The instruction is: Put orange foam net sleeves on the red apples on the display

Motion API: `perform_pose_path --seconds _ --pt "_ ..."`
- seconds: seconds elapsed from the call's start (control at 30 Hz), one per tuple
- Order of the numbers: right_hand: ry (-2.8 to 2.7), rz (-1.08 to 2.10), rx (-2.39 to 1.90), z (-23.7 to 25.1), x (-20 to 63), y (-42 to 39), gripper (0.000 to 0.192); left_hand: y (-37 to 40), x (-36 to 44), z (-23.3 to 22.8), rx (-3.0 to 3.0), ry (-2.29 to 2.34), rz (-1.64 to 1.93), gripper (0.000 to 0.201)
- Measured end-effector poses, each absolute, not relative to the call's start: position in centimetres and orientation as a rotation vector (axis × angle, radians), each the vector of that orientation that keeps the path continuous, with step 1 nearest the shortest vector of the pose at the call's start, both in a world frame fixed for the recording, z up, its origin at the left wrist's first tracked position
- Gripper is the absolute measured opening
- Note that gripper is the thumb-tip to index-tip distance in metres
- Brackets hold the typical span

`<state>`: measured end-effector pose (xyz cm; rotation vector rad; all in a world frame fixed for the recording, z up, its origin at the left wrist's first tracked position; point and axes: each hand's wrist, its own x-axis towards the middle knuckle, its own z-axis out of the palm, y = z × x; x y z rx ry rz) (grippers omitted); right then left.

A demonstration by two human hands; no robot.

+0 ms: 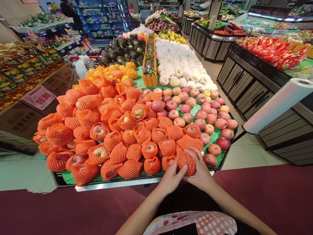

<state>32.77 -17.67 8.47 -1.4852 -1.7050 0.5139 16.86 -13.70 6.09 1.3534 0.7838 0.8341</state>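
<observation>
Netted apple [186, 162]: round fruit wrapped in an orange foam mesh sleeve, the mesh open-weave and puckered, hiding the skin beneath. Location: front edge of the worktop [67, 178], at the near right of the netted pile, resting on green matting, just beside bare apples.

Left hand [171, 176]: fingers laid against the left side of the netted apple, curled on it.
Right hand [200, 169]: fingers wrapped over the right and top of the same fruit; both hands hold it between them.

Netted pile [105, 138]: many fruits in like orange sleeves, some showing pale or red skin at the open ends, filling the left half of the display.
Bare apples [201, 116]: pink-red, unwrapped, filling the right half.
Beyond: white-sleeved fruit [179, 66], oranges [117, 71], dark green fruit [123, 47].
Price card [39, 97]: reads 55.80, left of the display.
Roll of plastic bags [280, 103]: white, on the right.
</observation>
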Motion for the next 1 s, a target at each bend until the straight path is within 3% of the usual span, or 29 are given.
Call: perform_pose_path --seconds 0.13,0.3,0.43,0.7,0.87,1.0 --pt "-1.418 0.635 -1.401 8.2 36.3 -17.9 0.075 -14.2 17.3 7.2 1.512 0.708 0.662 0.070" --pt "-0.692 0.908 -1.252 8.7 41.9 -19.0 0.053 -13.8 20.1 8.7 1.599 0.588 0.619 0.059" --pt "-0.395 0.936 -1.216 9.3 47.0 -20.1 0.039 -13.3 24.2 7.4 1.854 0.561 0.509 0.063" --pt "-0.368 0.923 -1.232 11.0 57.0 -22.1 0.041 -12.5 32.8 4.7 2.217 1.047 0.110 0.061" --pt "-0.415 1.028 -1.273 10.8 61.1 -20.5 0.046 -12.0 35.7 4.4 2.259 1.241 -0.005 0.076" --pt "-0.538 1.110 -1.310 9.9 62.8 -18.1 0.053 -12.1 36.9 3.5 2.231 1.377 0.024 0.064"
